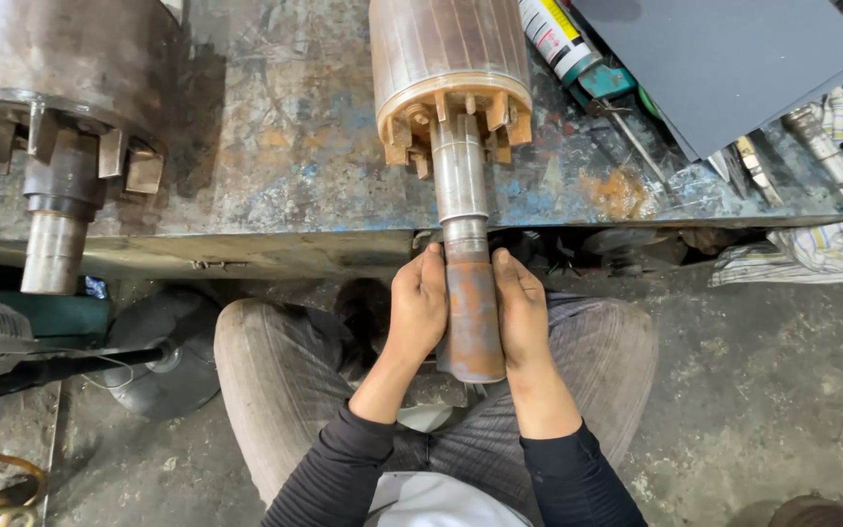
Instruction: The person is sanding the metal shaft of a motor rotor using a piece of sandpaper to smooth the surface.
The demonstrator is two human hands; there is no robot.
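Rusty shaft (471, 317) of the rotor (449, 73) juts past the workbench (275, 156) edge, gripped between left hand (419, 304) and right hand (522, 314). Another rotor (60, 98) lies left; grey sheets (724, 59) and seemingly a sealant tube (563, 39) right.

Even, fairly bright light is falling from above, casting a soft shadow right of the left rotor (60, 107) on the workbench (285, 146). Focus is holding sharp throughout; wide-angle distortion is bending the frame's edges, and a mild sheen is showing on the shaft (461, 185).
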